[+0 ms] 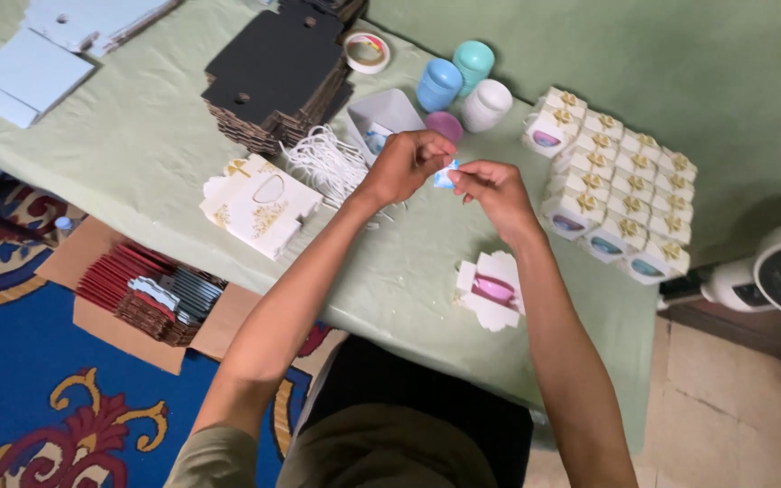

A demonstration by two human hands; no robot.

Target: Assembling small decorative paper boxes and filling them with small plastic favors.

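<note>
Matt green cloth (164, 136) under glossy plastic jars (438, 84).

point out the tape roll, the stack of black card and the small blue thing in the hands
tape roll (367, 51), head view, on its rim
stack of black card (275, 65), head view, on the top sheet
small blue thing (445, 175), head view, on the part showing between both hands

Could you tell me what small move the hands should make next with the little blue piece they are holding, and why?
Probably lower the small blue-and-white piece toward the open white card box with the pink insert. Both the left hand and right hand pinch it in mid-air above the pale green tablecloth, and that box lies unfinished just below, unlike the closed white boxes with gold bows.
</note>
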